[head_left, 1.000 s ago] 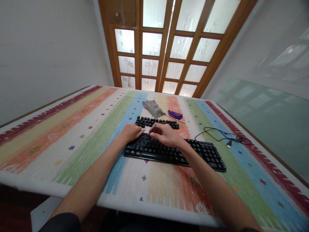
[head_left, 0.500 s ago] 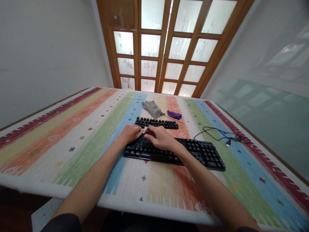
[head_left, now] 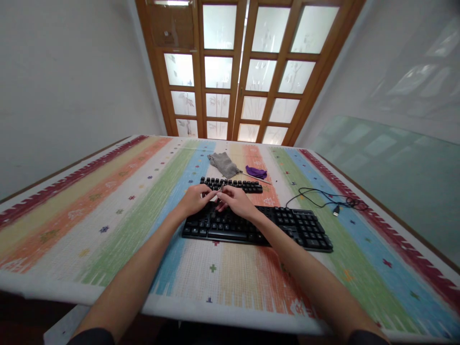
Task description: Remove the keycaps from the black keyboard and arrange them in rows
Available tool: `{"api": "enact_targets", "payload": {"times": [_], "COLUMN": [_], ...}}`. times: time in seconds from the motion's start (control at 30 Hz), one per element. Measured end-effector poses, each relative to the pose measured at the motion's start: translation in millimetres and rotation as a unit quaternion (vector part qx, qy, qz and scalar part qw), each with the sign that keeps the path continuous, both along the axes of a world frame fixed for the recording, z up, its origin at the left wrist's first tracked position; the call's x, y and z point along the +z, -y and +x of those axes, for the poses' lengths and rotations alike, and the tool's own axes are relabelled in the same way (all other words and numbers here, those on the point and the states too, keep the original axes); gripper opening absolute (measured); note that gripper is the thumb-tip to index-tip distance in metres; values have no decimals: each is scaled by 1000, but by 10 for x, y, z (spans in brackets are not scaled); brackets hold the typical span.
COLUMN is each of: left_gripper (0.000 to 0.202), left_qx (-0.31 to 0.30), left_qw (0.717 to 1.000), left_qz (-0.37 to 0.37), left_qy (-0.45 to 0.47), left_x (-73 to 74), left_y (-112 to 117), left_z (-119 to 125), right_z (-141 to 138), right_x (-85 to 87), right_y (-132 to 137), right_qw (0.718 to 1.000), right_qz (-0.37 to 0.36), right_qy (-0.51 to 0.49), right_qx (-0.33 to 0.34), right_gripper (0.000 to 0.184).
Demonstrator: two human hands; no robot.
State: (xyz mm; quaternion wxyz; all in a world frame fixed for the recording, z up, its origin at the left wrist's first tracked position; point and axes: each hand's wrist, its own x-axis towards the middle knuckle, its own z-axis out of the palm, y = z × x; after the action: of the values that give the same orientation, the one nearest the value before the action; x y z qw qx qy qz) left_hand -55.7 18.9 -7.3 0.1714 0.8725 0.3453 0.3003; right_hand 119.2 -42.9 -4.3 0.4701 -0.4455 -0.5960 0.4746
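Note:
A black keyboard [head_left: 230, 235] lies on the striped tablecloth in front of me. Over its left half my two hands meet at the fingertips. My right hand [head_left: 235, 199] is closed in a pinch on a small, thin, metallic-looking tool [head_left: 222, 187] whose exact kind is too small to tell. My left hand [head_left: 196, 198] has thumb and fingers drawn together against the right fingertips; whatever they pinch is hidden. Just behind the keyboard stand rows of loose black keycaps [head_left: 247, 185], partly covered by my hands.
Beyond the keycaps lie a grey cloth [head_left: 224, 165], a purple cloth [head_left: 256, 172] and a thin rod [head_left: 257, 178]. The keyboard's cable [head_left: 316, 191] is coiled at the right, its USB plug [head_left: 336, 211] on the tablecloth [head_left: 143, 225].
My right hand has lifted slightly and turned, bringing its fingers and the tool against my left fingertips. The whole view has shifted a little.

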Motion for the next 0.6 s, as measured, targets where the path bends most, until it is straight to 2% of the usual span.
{"api": "enact_targets", "payload": {"times": [0.2, 0.33, 0.47, 0.6], "left_gripper": [44, 36, 37, 33], "left_qx": [-44, -55, -63, -37], "left_qw": [993, 988, 985, 988], "left_qz": [-99, -138, -156, -141], "left_qy": [38, 44, 44, 59], "left_x": [35, 58, 72, 58], "left_y": [11, 14, 16, 4], "left_z": [6, -20, -50, -63], "right_z": [77, 114, 157, 189], "right_x": [57, 56, 69, 84], "right_y": [-31, -53, -69, -78], "right_qw": [995, 992, 993, 993], "right_qz": [67, 85, 89, 89], "right_qy": [-43, -45, -49, -46], "right_qx": [-58, -76, -64, -64], "right_gripper": [32, 36, 39, 41]}}
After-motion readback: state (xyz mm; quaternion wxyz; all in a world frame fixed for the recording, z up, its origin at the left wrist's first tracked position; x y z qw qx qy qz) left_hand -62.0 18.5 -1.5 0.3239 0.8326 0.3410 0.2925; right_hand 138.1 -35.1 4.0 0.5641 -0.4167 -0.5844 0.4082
